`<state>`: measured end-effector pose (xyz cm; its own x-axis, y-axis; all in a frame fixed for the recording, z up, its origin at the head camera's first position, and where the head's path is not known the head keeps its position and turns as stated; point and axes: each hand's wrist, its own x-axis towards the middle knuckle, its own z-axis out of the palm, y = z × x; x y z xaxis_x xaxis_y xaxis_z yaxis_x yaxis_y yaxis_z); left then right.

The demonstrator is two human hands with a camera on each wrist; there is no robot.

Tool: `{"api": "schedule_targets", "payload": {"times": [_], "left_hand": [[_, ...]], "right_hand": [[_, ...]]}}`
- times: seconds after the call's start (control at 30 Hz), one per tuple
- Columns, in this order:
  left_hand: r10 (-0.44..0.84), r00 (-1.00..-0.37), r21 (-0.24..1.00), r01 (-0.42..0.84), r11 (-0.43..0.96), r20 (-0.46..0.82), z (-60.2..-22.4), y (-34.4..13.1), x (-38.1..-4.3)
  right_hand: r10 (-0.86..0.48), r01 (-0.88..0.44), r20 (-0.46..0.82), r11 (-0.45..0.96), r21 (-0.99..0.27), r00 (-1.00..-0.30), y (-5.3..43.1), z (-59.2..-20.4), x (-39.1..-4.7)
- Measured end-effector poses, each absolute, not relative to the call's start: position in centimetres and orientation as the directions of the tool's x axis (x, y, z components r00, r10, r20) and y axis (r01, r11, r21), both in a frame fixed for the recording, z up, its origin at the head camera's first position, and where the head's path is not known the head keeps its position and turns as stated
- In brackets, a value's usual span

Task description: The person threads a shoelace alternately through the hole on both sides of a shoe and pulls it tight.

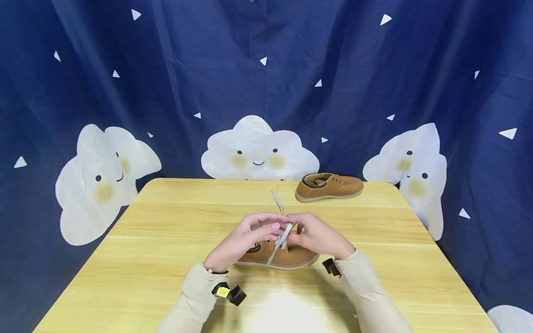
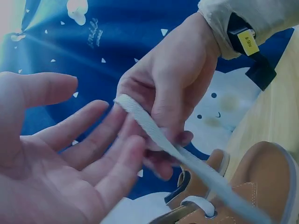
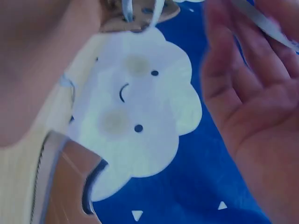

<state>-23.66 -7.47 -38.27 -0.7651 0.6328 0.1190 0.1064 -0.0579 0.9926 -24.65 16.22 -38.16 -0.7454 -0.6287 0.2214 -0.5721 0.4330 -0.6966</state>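
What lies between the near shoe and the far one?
In the head view, the left hand and right hand come first, over the near shoe, with a lace end beyond them; then bare tabletop runs to the far shoe.

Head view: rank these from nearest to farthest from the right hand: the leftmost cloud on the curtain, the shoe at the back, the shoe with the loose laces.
1. Shoe with the loose laces: just below the right hand.
2. Shoe at the back: beyond it, by the table's far edge.
3. Leftmost cloud: far left.
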Motion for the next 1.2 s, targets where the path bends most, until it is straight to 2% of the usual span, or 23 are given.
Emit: {"api": "schedule_targets", "payload": {"times": [0.2,0.37,0.43,0.53,0.67,0.77,1.0,1.1,1.2], "left_hand": [[0.525,-0.83,0.982,0.171,-0.077,0.186,-38.5,-7.6,-24.2],[0.448,-0.874,0.974,0.226,0.026,0.191,-39.8,-6.5,-24.8],[0.459,-0.871,0.97,0.233,0.069,0.177,-40.2,-6.1,-24.8],[0.522,-0.841,0.967,0.231,0.111,0.141,-40.5,-5.9,-24.7],[0.611,-0.781,0.962,0.247,0.117,0.126,-40.7,-6.0,-24.8],[0.63,-0.767,0.966,0.238,0.104,0.121,-40.8,-6.1,-24.9],[0.592,-0.799,0.975,0.201,0.098,0.105,-40.7,-6.4,-24.9],[0.559,-0.82,0.98,0.188,0.066,0.12,-40.6,-6.3,-24.9],[0.534,-0.837,0.986,0.163,0.032,0.12,-40.4,-6.3,-24.9]], "right_hand": [[-0.598,-0.567,0.295,0.336,-0.752,-0.745,16.3,-37.5,-24.7],[-0.558,-0.551,0.285,0.396,-0.734,-0.78,16.5,-36.6,-24.6],[-0.549,-0.542,0.279,0.402,-0.738,-0.787,16.3,-36.1,-24.9],[-0.554,-0.504,0.269,0.328,-0.799,-0.788,16.1,-35.1,-25.8],[-0.521,-0.384,0.248,0.17,-0.908,-0.817,16.0,-33.9,-27.4],[-0.49,-0.275,0.222,0.038,-0.961,-0.843,16.1,-33.5,-28.7],[-0.417,0.0,0.083,-0.195,-0.981,-0.905,15.7,-33.3,-30.9],[-0.383,0.087,0.008,-0.231,-0.969,-0.924,15.5,-33.8,-31.9],[-0.36,0.148,-0.073,-0.184,-0.972,-0.93,15.4,-34.8,-32.8]]}}
